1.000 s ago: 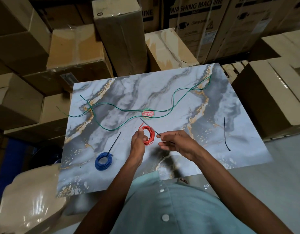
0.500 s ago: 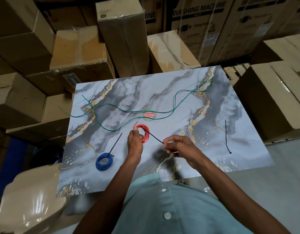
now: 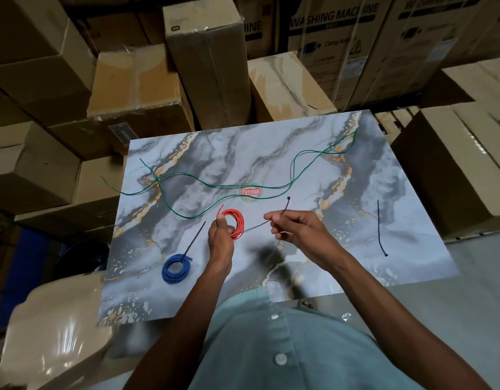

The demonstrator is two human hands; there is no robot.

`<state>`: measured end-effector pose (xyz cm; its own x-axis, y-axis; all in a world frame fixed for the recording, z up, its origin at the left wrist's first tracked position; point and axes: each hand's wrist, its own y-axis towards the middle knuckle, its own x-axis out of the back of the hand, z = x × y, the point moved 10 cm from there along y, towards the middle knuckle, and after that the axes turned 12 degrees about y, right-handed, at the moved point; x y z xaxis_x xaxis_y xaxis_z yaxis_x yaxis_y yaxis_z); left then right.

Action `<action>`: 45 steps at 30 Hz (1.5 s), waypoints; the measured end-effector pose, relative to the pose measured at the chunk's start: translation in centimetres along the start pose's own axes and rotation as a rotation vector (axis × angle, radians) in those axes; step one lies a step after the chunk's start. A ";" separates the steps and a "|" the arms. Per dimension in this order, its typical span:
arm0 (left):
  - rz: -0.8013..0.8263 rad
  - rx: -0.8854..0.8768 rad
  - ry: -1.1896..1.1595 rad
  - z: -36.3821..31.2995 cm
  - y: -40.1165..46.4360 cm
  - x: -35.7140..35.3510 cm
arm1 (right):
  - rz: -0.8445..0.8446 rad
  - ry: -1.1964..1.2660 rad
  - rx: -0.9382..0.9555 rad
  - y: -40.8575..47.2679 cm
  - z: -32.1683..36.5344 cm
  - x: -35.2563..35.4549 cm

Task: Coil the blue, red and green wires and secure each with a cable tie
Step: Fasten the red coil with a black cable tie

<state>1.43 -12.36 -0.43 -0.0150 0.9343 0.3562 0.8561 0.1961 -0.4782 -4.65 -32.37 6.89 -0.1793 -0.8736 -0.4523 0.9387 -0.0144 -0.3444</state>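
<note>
Stacked cardboard boxes (image 3: 136, 88) surround a marbled board (image 3: 355, 220) that serves as the work surface. Left hand (image 3: 221, 237) pinches the red coil (image 3: 235, 223) at its near-left edge, thumb and fingers curled on the loops, holding the coil just above the board near its centre; one short red end sticks up beside the fingertips. Right hand (image 3: 296, 230) pinches a black tie (image 3: 274, 218) between thumb and forefinger, the other fingers curled; the tie's head points up and away toward the sticker (image 3: 250, 191), and its thin tail runs left to the coil's right edge. Whether the tail passes through the coil cannot be told. Blue coil (image 3: 176, 268) lies flat on the board to the left of the left wrist, well apart from the red coil, already bound by a second tie (image 3: 194, 240) whose long tail slants up and to the right. Green wire (image 3: 215, 190) lies uncoiled in long loose waves across the far half of the board, one strand crossing the sticker and one end hanging past the board's left edge. Spare tie (image 3: 380, 226) lies straight near the right edge, well apart from both hands. Pale green shirt (image 3: 271, 347) fills the lower centre, and a glossy beige chair (image 3: 46, 333) sits at lower left.
</note>
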 end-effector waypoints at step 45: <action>0.246 -0.485 0.536 -3.7 -3.9 -4.1 | -0.185 -0.204 -0.041 1.4 -2.3 0.0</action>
<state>0.01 -18.06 2.93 0.3525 0.6376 0.6849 0.9351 -0.2676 -0.2322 -3.97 -31.29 4.50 -0.2799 -0.9378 -0.2053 0.8819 -0.1667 -0.4410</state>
